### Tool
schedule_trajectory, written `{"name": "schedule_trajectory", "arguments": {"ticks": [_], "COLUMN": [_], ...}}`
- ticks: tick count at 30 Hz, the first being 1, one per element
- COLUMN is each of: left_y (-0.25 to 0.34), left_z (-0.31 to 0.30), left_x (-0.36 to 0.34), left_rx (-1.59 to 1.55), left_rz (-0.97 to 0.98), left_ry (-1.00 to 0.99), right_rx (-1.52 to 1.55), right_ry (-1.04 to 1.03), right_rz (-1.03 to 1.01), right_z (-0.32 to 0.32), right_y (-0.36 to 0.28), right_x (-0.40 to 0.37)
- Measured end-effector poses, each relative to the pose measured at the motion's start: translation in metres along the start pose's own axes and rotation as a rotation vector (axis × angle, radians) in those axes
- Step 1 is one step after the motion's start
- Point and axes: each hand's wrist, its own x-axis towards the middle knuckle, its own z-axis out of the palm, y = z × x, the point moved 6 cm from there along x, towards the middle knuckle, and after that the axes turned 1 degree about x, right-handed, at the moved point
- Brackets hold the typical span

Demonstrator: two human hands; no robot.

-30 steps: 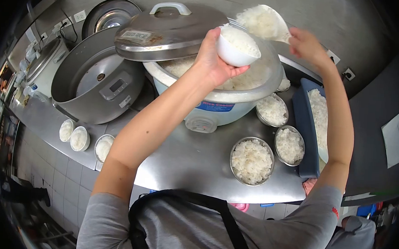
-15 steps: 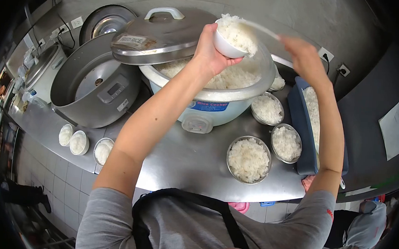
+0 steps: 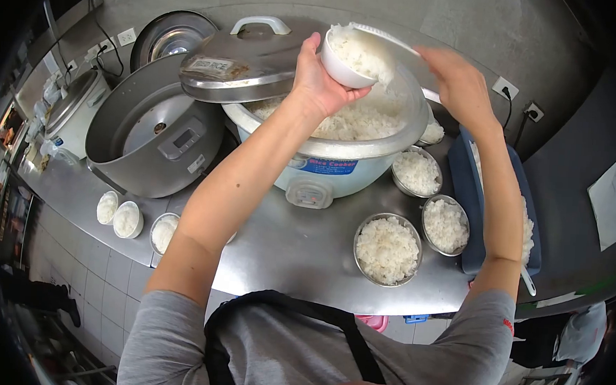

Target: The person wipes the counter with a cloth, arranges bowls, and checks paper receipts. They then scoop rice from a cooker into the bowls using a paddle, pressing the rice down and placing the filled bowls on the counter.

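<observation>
My left hand (image 3: 323, 86) is wrapped around a small white bowl (image 3: 341, 72) heaped with rice (image 3: 362, 53), held tilted above the open rice cooker (image 3: 337, 172). Some rice bulges over the bowl's right rim. My right hand (image 3: 458, 85) grips a white rice paddle (image 3: 388, 36), whose blade lies along the top of the heap. Loose rice (image 3: 362, 118) fills the cooker below. The cooker's metal lid (image 3: 249, 58) rests askew across its left side.
Several metal bowls of rice, one a large bowl (image 3: 388, 250), stand right of the cooker. A blue tub (image 3: 474, 192) of rice lies beyond them. At left are an open grey cooker (image 3: 157, 127) and small cups (image 3: 128, 220) of rice. A person (image 3: 581, 333) is at lower right.
The paddle has come down against the rice in the bowl, and my right hand has shifted slightly left. My left hand still holds the bowl, tilted a little more to the right.
</observation>
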Motion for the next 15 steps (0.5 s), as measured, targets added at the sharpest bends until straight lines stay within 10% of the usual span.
{"name": "schedule_trajectory", "arguments": {"ticks": [15], "left_y": [0.024], "left_z": [-0.009], "left_x": [0.014], "left_rx": [-0.082], "left_rz": [0.187], "left_ry": [0.002], "right_rx": [0.367], "right_ry": [0.353], "right_rz": [0.244], "right_z": [-0.008], "right_y": [0.005], "right_x": [-0.052]}}
